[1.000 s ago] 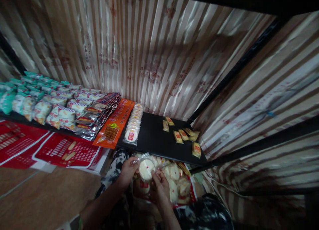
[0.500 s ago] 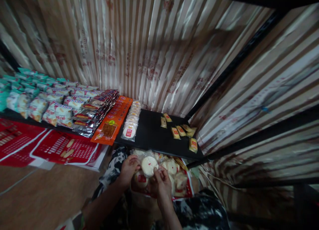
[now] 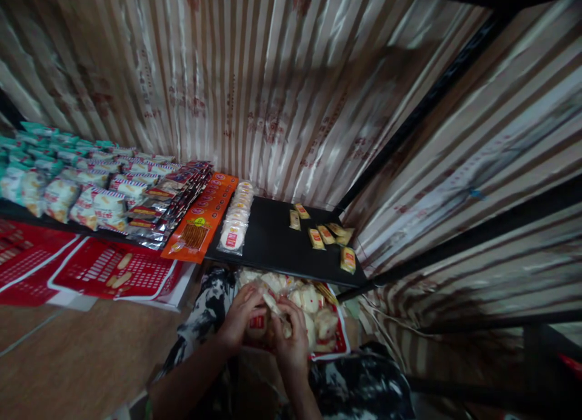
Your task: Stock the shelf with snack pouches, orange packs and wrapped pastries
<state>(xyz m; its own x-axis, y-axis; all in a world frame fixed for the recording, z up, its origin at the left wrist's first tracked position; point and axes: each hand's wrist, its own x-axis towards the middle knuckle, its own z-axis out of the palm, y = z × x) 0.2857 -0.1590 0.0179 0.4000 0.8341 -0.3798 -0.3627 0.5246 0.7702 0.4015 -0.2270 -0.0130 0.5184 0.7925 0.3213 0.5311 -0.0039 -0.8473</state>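
Shelf (image 3: 273, 241): black | curtain (image 3: 273, 93): striped | left fingers (image 3: 249, 295), right fingers (image 3: 293, 310): pinched around 1 wrapped disc (image 3: 271, 300)

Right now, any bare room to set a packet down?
The black shelf between the row of white round packets and the small yellow packets. Crowded: left of that row, the orange packet and snack bags; below, the red-edged container of wrapped rounds, under left hand and right hand.
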